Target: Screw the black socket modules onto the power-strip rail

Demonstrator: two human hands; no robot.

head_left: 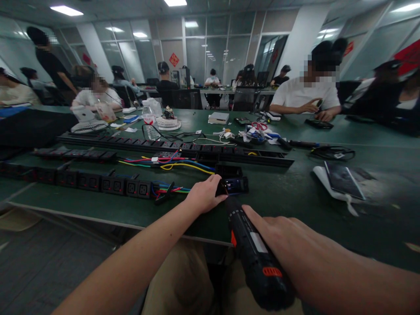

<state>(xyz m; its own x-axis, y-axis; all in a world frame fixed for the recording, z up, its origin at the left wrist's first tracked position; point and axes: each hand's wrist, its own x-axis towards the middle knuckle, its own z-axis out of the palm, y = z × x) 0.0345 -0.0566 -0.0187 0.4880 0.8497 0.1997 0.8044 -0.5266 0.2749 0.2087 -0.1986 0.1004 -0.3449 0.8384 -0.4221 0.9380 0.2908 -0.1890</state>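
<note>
My right hand (282, 238) is wrapped round a black electric screwdriver (254, 249) with orange marks. Its tip points at a small black socket module (234, 184) on the green table (295, 192). My left hand (206, 192) is closed on the left end of that module and holds it down. Coloured wires (170, 190) run from the module leftward to a row of black socket units (108, 183).
Long black power strips (183, 151) lie across the table behind the module, with more coloured wires (177, 164). A tablet on a white case (343, 179) lies to the right. Cables, small boxes and a white fan (168, 124) sit further back. Several people sit around the tables.
</note>
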